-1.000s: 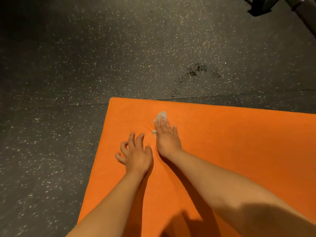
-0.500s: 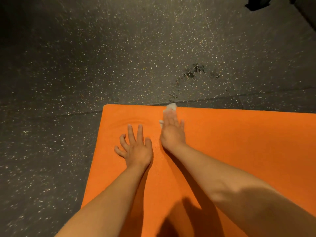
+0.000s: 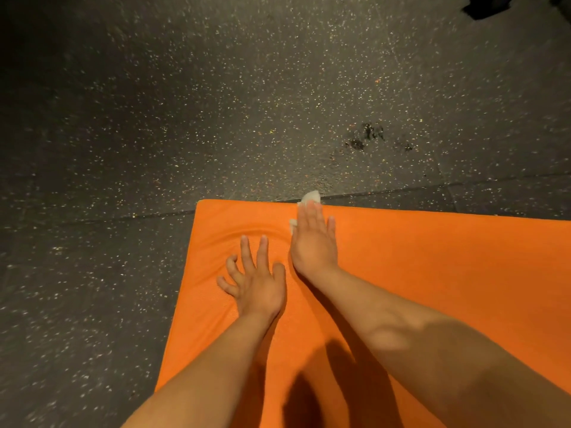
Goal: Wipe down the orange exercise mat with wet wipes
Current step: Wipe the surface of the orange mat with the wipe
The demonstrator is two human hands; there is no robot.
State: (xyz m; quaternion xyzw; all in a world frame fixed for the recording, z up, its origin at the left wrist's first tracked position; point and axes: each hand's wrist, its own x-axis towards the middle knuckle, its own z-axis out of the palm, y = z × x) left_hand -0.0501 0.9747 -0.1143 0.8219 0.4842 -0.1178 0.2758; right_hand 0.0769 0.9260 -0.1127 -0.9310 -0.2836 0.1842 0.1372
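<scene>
The orange exercise mat (image 3: pixel 432 273) lies on the floor and fills the lower right of the view. My right hand (image 3: pixel 312 239) lies flat with straight fingers near the mat's far edge, pressing a white wet wipe (image 3: pixel 310 197) onto it. Most of the wipe is hidden under the fingers; its tip sticks out over the far edge. My left hand (image 3: pixel 255 282) rests flat on the mat with fingers spread, just left of and nearer than the right hand, not far from the mat's far-left corner.
Dark speckled rubber flooring (image 3: pixel 185 118) surrounds the mat on the far and left sides. A dark wet-looking stain (image 3: pixel 366 137) marks the floor beyond the mat. A black object (image 3: pixel 491 6) shows at the top right corner.
My right hand has slid the wipe away from me, from the mat's inner area to its far edge. My left hand's fingers have straightened and spread.
</scene>
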